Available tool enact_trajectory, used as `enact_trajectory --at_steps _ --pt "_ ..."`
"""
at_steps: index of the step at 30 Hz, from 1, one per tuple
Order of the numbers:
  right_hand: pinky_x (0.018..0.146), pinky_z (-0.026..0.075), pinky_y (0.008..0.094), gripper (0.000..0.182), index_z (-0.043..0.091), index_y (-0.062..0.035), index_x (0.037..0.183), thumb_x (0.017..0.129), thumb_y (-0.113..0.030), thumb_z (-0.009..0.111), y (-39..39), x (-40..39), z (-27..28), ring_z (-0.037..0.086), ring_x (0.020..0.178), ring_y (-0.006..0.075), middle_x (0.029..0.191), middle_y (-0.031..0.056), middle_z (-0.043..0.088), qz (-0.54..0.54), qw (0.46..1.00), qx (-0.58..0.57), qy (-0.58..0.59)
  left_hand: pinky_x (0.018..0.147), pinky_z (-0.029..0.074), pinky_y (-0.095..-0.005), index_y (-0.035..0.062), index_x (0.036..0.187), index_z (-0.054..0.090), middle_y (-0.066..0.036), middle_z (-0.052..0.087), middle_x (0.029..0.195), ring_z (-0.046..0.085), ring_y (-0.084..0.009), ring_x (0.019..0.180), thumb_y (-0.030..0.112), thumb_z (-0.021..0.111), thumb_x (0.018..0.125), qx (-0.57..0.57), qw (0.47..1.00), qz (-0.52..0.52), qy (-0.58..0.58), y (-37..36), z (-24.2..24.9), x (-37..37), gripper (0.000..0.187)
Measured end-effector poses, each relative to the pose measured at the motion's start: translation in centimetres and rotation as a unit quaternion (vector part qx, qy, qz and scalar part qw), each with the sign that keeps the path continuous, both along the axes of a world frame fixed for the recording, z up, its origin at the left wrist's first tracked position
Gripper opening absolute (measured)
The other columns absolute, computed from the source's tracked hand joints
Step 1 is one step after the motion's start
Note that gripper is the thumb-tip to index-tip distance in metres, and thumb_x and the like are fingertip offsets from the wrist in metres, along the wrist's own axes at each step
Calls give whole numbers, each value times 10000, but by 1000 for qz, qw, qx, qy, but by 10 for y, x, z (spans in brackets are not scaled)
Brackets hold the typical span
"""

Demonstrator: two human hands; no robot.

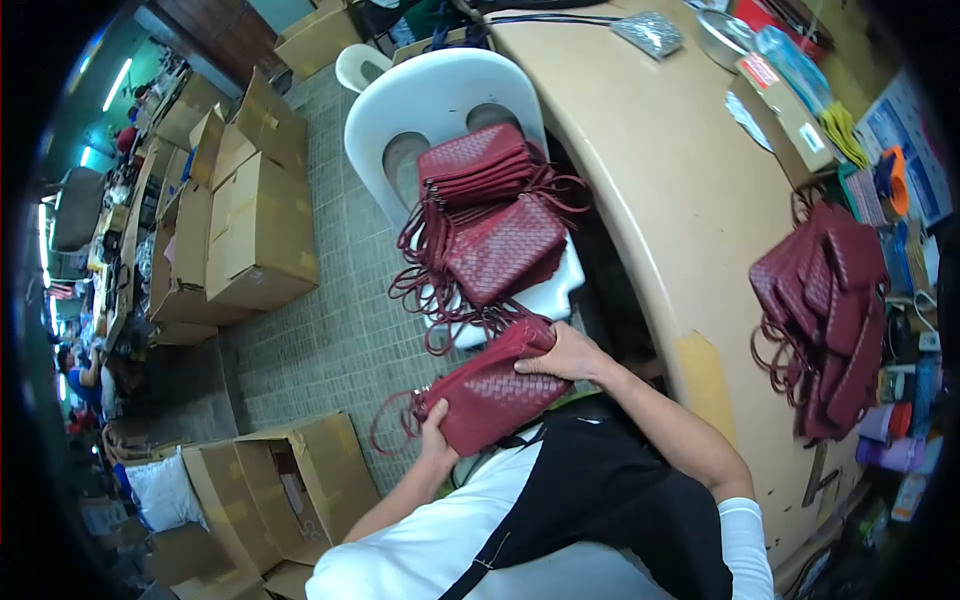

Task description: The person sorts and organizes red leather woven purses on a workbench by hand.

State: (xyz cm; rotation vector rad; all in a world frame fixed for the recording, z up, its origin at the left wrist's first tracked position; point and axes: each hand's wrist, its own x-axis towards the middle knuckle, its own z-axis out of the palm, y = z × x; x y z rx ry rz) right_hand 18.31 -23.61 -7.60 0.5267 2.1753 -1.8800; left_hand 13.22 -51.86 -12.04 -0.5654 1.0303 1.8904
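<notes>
Between both hands is a dark red pouch (500, 395) with a woven-pattern face and a thin strap hanging at its left end. My left hand (436, 440) is closed on the left end, thumb on top. Around the right end wraps my right hand (570, 358), thumb lying across the upper side. Just beyond the held pouch, a white plastic chair (455, 85) carries a stack of similar red pouches (505, 245), their straps dangling over the left side. Another heap of red pouches (825, 310) lies on the table to the right.
The light wooden table (640, 180) curves along my right. Its far right holds a cardboard box (785, 115), a metal bowl (725, 40), a clear packet (648, 35) and various small items. Open cardboard cartons (255, 225) stand left on the tiled floor, with another carton (290, 490) at lower left.
</notes>
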Motion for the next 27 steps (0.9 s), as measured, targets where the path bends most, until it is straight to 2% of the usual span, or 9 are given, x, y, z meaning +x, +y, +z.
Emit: enact_trajectory --at_steps 3,6,9,11,15,17,18,23,27 --pt "908 472 380 641 659 -65 1128 672 -484 823 -6 -16 -53 645 980 246 1047 136 694 26 998 39 -48 1069 405 -483 24 1346 459 -173 548 1324 538 -326 1214 316 635 856 -15 999 36 -14 -10 -14 -6 598" --pt "892 478 343 587 654 -20 1090 701 -423 829 16 -47 37 634 941 176 992 113 701 16 998 -11 -56 1061 416 -479 23 1345 457 -177 554 1311 543 -327 1207 294 635 863 21 999 34 27 1 -20 -40 581" --pt "923 466 345 738 575 21 1177 690 -469 835 45 -68 8 609 1013 198 1079 103 659 -93 995 4 35 1057 424 -455 19 1346 452 -172 546 1319 545 -316 1209 258 627 878 47 993 17 108 42 -2 -89 554" --pt "962 440 327 657 493 22 1233 728 -284 780 75 -86 37 555 1075 165 1179 100 586 -85 995 -2 53 1070 410 -450 10 1355 441 -174 532 1339 541 -311 1217 283 634 871 52 989 2 139 72 3 -116 588" --pt "897 476 325 735 579 49 1117 683 -488 830 130 -118 25 620 974 187 1034 112 657 -100 994 1 53 1054 428 -431 10 1344 454 -158 548 1318 550 -285 1203 224 638 878 113 977 -18 181 131 -10 -155 545" --pt "942 465 356 815 515 51 1222 690 -488 816 146 -135 -10 615 1063 273 1119 192 631 -168 972 162 -26 1039 441 -421 11 1328 475 -146 566 1296 562 -271 1186 196 650 872 130 981 -22 145 158 -44 -164 522" --pt "1004 439 377 1009 380 31 1371 645 -512 823 135 -132 -22 531 1202 365 1297 260 518 -218 875 432 -4 1016 456 -410 11 1299 504 -130 589 1258 579 -256 1154 166 666 858 50 981 -33 186 171 -65 -168 495" --pt "1072 65 742 1183 322 -260 1473 466 -629 821 89 -129 -17 96 1450 413 1548 148 237 158 787 589 96 927 500 -360 -8 1230 562 -114 643 1141 636 -218 1009 107 705 819 -34 983 -58 168 193 -53 -174 450" --pt "1062 53 757 1310 256 -282 1506 389 -683 809 104 -148 -16 58 1457 409 1577 134 175 213 775 594 30 860 498 -341 -58 1134 621 -136 664 1095 645 -226 932 220 733 817 -199 905 -112 360 201 -28 -176 437"
